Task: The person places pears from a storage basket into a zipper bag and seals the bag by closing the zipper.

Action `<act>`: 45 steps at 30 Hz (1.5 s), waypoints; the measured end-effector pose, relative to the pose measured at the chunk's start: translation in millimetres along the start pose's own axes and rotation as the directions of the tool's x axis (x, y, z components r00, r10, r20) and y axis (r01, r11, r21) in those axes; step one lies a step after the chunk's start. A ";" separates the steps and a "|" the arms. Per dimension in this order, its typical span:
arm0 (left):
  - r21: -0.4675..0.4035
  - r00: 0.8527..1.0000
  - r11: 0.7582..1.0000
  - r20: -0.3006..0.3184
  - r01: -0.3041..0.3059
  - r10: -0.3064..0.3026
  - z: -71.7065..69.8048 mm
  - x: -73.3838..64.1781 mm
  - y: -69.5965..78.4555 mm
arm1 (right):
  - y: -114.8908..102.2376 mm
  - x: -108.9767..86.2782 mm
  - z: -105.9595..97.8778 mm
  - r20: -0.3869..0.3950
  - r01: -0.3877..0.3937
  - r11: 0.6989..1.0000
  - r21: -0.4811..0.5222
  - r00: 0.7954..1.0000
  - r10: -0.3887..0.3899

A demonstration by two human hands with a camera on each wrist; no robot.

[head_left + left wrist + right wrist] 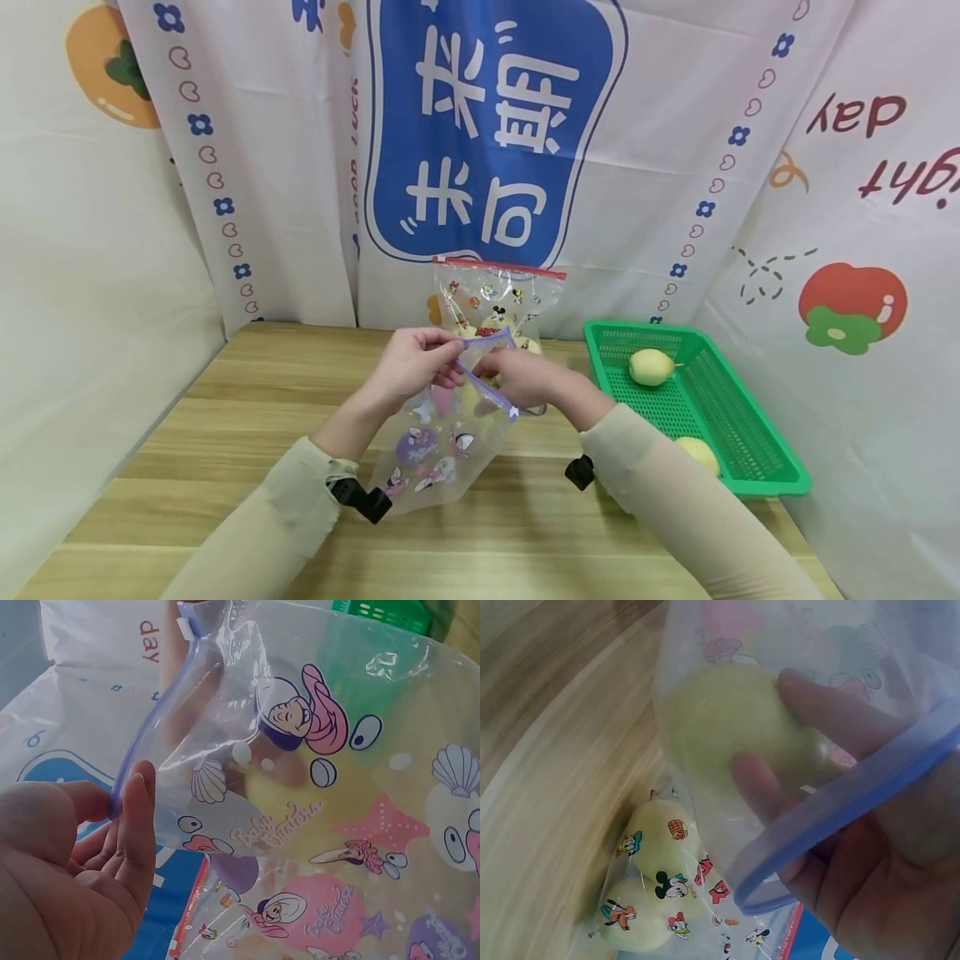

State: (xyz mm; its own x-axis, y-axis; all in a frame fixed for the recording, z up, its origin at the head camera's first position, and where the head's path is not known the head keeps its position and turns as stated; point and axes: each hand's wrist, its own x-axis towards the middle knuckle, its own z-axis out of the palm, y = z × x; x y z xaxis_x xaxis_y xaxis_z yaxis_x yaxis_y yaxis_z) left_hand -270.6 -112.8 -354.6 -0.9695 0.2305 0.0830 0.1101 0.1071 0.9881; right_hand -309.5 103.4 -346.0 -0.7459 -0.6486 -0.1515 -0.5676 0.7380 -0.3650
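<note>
Long pale-beige sleeves, plain w/ some creases. Sm. blk angular camera at L cuff; sim. blk piece just beside R cuff.

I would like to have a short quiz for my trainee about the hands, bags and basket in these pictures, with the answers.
1. Which hand is inside the purple-sealed bag: A) the left, B) the right?
2. True or false: the red-sealed bag contains more than one pear.
3. How many pears show in the green basket?

Key:
1. B. The right hand grips a pear inside; the left hand pinches the bag's edge.
2. True; they show through the plastic.
3. Two: one toward the far end, another seen beside the right sleeve.
</note>
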 end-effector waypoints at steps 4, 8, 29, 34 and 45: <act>-0.005 1.000 1.000 -0.008 -0.004 0.004 -1.2 -0.6 0.0 | 0.7 2.7 3.7 0.011 0.006 1.000 0.023 1.000 -0.007; -0.011 1.000 1.000 -0.023 -0.010 0.009 -3.6 -0.9 -0.4 | -0.6 3.8 5.0 0.022 0.011 1.000 0.025 1.000 -0.012; -0.013 0.998 1.000 -0.063 0.015 -0.016 -15.8 -2.9 -4.3 | 25.4 -21.2 -20.4 0.021 -0.009 0.974 0.228 1.000 0.004; -0.015 0.998 1.000 -0.055 0.012 -0.013 -19.0 -3.6 -6.2 | 44.9 -34.2 -34.9 -0.025 -0.062 0.966 0.252 0.997 0.070; -0.004 0.997 0.999 -0.061 0.050 -0.050 -21.7 -6.3 -8.0 | 104.0 -65.4 -63.4 -0.083 -0.209 0.938 0.276 0.967 0.240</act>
State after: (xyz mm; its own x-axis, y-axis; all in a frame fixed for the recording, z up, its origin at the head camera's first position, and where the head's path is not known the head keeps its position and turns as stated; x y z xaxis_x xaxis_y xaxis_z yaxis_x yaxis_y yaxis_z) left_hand -270.1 -136.1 -360.2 -0.9853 0.1654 0.0415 0.0610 0.1147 0.9915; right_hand -341.8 234.4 -315.9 -0.8864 -0.4351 -0.1580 -0.2806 0.7765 -0.5642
